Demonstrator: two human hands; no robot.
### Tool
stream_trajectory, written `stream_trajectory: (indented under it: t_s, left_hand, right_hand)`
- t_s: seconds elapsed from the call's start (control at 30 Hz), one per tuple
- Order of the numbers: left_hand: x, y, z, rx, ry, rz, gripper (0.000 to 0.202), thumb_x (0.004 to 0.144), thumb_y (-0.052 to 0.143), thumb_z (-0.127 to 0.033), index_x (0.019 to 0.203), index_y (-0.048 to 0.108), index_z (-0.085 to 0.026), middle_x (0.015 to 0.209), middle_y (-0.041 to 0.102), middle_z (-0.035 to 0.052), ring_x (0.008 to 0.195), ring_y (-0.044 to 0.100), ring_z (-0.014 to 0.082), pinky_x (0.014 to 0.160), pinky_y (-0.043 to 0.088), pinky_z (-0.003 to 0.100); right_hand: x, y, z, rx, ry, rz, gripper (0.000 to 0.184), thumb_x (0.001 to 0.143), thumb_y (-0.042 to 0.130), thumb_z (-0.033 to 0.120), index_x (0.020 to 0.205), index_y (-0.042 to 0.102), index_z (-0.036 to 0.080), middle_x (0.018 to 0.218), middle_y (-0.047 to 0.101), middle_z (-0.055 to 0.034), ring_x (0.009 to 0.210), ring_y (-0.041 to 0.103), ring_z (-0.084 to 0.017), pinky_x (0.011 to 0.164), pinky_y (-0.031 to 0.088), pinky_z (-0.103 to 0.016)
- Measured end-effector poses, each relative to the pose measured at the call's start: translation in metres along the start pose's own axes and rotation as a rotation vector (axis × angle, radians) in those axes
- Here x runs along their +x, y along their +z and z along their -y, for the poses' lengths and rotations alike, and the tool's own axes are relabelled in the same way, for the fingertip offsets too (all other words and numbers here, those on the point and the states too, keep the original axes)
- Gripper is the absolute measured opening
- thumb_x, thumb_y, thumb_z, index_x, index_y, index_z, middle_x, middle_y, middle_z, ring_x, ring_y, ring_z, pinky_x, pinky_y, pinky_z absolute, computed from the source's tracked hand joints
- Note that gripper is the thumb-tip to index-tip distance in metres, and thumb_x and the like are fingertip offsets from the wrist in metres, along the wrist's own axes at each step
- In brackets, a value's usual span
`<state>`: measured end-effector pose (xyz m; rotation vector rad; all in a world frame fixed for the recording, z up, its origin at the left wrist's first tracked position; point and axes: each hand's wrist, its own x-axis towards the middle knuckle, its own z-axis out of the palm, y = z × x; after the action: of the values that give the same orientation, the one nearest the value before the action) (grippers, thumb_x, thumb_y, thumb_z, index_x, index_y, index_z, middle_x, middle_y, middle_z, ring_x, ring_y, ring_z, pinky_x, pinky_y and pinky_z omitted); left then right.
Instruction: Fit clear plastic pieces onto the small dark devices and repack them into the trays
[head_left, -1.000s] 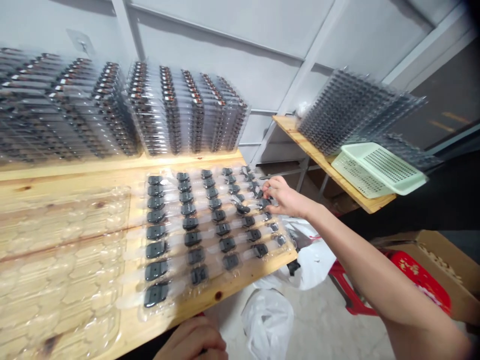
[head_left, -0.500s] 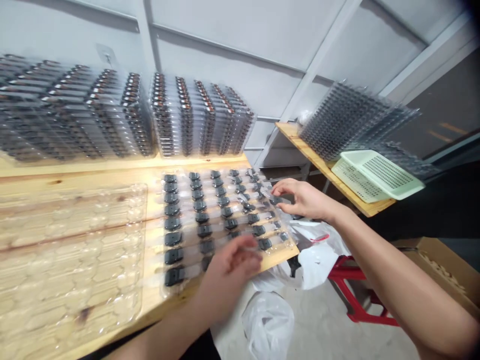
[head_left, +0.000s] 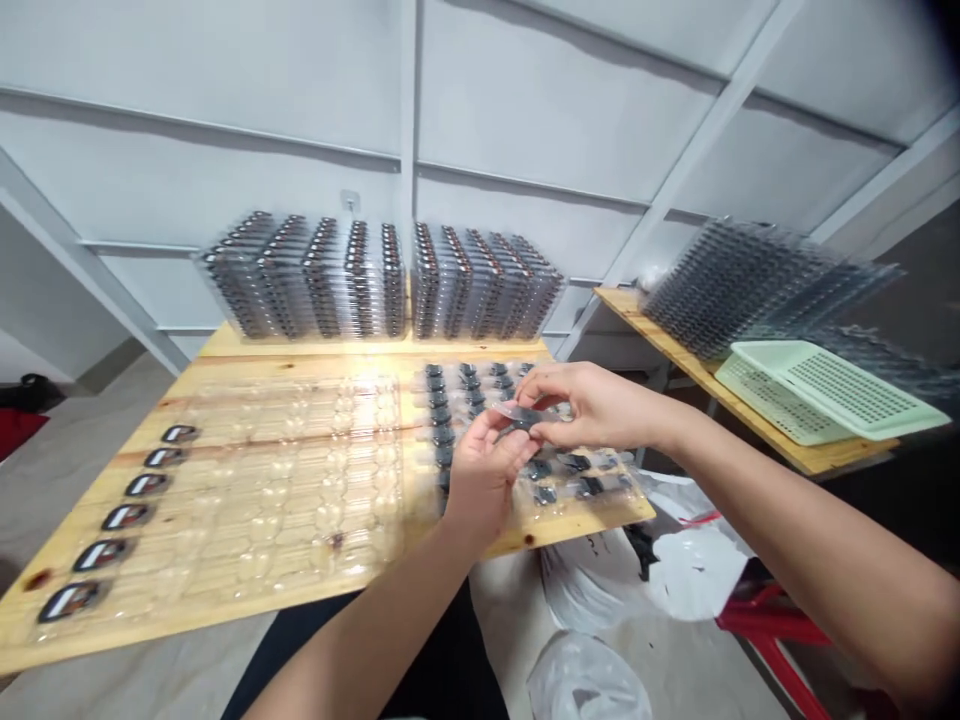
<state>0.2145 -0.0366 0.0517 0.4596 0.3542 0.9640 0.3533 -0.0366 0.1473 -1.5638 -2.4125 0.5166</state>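
Note:
Both hands meet above the right-hand tray, around a small dark plastic piece (head_left: 527,416) with a translucent strip on it. My right hand (head_left: 592,405) pinches it from the right between thumb and fingers. From the left, my left hand (head_left: 486,468) grips its other end with fingertips closed. Under the hands lies a clear tray (head_left: 626,505) with rows of black plastic pieces (head_left: 442,437), partly hidden by my hands. Left of it is a second clear moulded tray (head_left: 262,480), holding a column of dark rounded pieces with white fronts (head_left: 103,554) along its left side.
Stacks of filled clear trays (head_left: 300,285) stand at the back of the wooden table (head_left: 225,345). To the right, a side shelf (head_left: 667,355) bears more trays and pale green baskets (head_left: 847,390). White plastic bags (head_left: 589,680) and a red stool (head_left: 780,625) are below.
My right hand has brought a dark piece leftward from the tray's right side, and my left hand has closed on it too. The view has swung left, showing more of the left tray.

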Motion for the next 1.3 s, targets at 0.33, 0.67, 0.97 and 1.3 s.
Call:
stream_trajectory:
  t_s: [0.33,0.67,0.97,1.3]
  left_hand:
    - [-0.029,-0.029,-0.069,-0.12,0.131,-0.064,0.031,0.065,0.069,-0.012,0.092,0.053,-0.013,0.094,0.059,0.0058,0.086,0.06,0.0152,0.084,0.046,0.031]
    - [-0.038,-0.039,-0.108,-0.197,0.173,-0.078,0.019,0.071,0.061,-0.006,0.09,0.056,-0.009,0.088,0.059,0.0061,0.08,0.061,0.0134,0.08,0.049,0.027]
    - [-0.034,-0.046,-0.117,-0.185,0.199,-0.092,0.019,0.065,0.068,-0.008,0.082,0.061,-0.009,0.087,0.06,0.0047,0.078,0.06,0.0128,0.082,0.048,0.03]
    - [-0.033,-0.051,-0.116,-0.152,0.187,-0.084,0.025,0.065,0.068,-0.011,0.088,0.058,-0.01,0.09,0.059,0.0057,0.08,0.06,0.0139,0.083,0.046,0.03]
  right_hand:
    - [0.05,0.003,0.07,0.066,-0.061,0.015,0.027,0.077,0.056,0.029,0.101,0.059,0.016,0.099,0.058,-0.0039,0.088,0.055,-0.014,0.076,0.046,-0.022]
    - [0.086,0.01,0.105,0.125,-0.189,-0.036,0.02,0.081,0.055,0.025,0.097,0.064,0.015,0.092,0.059,-0.0046,0.084,0.056,-0.012,0.076,0.045,-0.021]
    - [0.095,0.023,0.105,0.242,-0.169,-0.125,0.019,0.08,0.059,0.027,0.094,0.067,0.017,0.084,0.059,-0.0044,0.08,0.056,-0.012,0.073,0.045,-0.022]
    - [0.093,0.029,0.108,0.296,-0.091,-0.085,0.025,0.077,0.059,0.023,0.101,0.062,0.016,0.098,0.057,-0.0058,0.085,0.056,-0.013,0.071,0.049,-0.022]
